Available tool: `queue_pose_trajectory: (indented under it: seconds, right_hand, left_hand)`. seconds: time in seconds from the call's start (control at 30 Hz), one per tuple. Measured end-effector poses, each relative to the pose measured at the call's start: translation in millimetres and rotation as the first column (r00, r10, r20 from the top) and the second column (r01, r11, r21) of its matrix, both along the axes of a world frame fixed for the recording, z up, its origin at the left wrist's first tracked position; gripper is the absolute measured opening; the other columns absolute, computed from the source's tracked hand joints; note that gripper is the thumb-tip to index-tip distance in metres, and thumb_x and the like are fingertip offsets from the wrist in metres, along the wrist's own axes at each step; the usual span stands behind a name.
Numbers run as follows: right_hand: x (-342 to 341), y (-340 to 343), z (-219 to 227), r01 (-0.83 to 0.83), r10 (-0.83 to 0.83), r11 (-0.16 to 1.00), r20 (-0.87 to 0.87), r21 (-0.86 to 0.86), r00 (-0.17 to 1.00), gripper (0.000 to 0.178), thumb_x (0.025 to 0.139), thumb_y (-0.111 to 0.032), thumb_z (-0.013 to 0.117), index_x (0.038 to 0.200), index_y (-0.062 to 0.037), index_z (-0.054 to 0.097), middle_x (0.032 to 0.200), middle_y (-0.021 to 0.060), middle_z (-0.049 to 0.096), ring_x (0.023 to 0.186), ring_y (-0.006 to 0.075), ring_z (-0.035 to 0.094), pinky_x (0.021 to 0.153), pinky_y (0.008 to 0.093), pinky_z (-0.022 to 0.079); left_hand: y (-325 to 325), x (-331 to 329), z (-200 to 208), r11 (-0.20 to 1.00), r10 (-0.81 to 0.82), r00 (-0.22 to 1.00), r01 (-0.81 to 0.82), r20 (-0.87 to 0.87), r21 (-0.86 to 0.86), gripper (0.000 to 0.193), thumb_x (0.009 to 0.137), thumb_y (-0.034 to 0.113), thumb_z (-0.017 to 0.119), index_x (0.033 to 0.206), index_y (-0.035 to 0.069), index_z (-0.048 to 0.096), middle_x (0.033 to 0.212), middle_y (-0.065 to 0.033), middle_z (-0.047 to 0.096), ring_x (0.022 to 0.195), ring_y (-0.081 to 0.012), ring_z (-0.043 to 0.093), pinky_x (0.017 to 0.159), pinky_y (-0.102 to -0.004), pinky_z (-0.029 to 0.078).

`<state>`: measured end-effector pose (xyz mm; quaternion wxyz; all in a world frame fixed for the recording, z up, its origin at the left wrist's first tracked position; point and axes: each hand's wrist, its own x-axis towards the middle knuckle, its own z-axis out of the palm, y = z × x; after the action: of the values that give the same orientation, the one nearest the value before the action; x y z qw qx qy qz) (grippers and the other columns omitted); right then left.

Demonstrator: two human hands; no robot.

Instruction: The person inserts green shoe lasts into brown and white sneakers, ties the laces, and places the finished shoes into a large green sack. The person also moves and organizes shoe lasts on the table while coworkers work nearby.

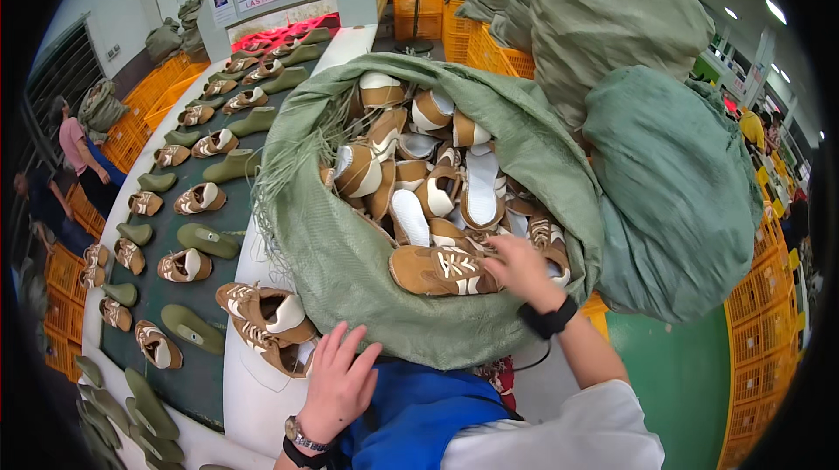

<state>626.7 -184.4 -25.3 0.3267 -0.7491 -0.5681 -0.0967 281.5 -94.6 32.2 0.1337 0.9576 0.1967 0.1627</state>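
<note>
A large green woven sack [350,269] stands open before me, full of brown and white sneakers, some with white soles or insoles showing. My right hand [524,273] is at the collar end of one brown sneaker [437,271] lying on top near the sack's front rim, its fingers closed on that end; the fingertips are partly hidden. My left hand [339,387] has its fingers spread and holds nothing. It hovers by the sack's lower left rim, close to a pair of brown sneakers [266,321] on the white table edge [249,391].
On the left, a dark green conveyor belt [223,247] carries rows of sneakers and green shoe lasts [192,328]. More lasts [149,404] lie at the lower left. Full sacks [673,199] crowd the right, beside stacked orange crates [760,348]. People stand at the far left.
</note>
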Motion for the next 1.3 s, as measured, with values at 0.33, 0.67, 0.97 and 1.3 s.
queue_pose_trajectory:
  seconds: [0.33,0.67,0.97,1.3]
  right_hand:
    - [56,-53,-17,0.24,-0.398,0.832,-0.238,-0.501,0.886,0.032,0.075,-0.016,0.065,0.103,-0.0022,0.068,0.098,0.0165,0.069,0.09,0.0292,0.067,0.079,0.038,0.051]
    - [-53,47,89,0.073,0.692,0.696,-0.64,0.714,-0.334,0.041,0.096,-0.036,0.045,0.108,-0.0015,0.063,0.106,0.0115,0.068,0.094,0.0243,0.065,0.087,0.035,0.051]
    - [-198,118,64,-0.285,-0.035,0.872,-0.53,0.398,-0.847,0.04,0.097,-0.038,0.046,0.103,-0.0022,0.063,0.097,0.0113,0.069,0.083,0.0262,0.067,0.077,0.0373,0.055]
    - [-334,123,9,-0.848,0.991,0.006,-0.113,-0.53,0.078,0.025,0.079,-0.029,0.068,0.092,-0.0083,0.066,0.08,0.0098,0.062,0.077,0.0311,0.063,0.07,0.0433,0.05]
  left_hand:
    - [-7,-13,-21,0.995,0.007,0.999,-0.002,0.047,-0.095,0.039,0.074,0.007,0.068,0.112,0.006,0.06,0.117,-0.0125,0.058,0.117,-0.0359,0.05,0.1,-0.0494,0.037]
    - [-2,-55,-7,0.921,0.384,0.815,-0.305,0.434,-0.243,0.046,0.078,0.007,0.067,0.122,0.003,0.054,0.124,-0.0153,0.056,0.122,-0.0326,0.05,0.101,-0.0433,0.039]
    - [22,-178,16,0.634,0.754,0.064,0.192,0.654,-0.749,0.068,0.086,0.012,0.066,0.143,0.004,0.03,0.136,-0.0119,0.045,0.125,-0.0233,0.045,0.104,-0.0349,0.039]
    - [-46,-189,-103,0.196,0.981,-0.004,-0.068,0.196,-0.978,0.072,0.091,0.024,0.061,0.149,0.011,0.019,0.151,-0.0154,0.023,0.135,-0.0256,0.03,0.108,-0.0439,0.03]
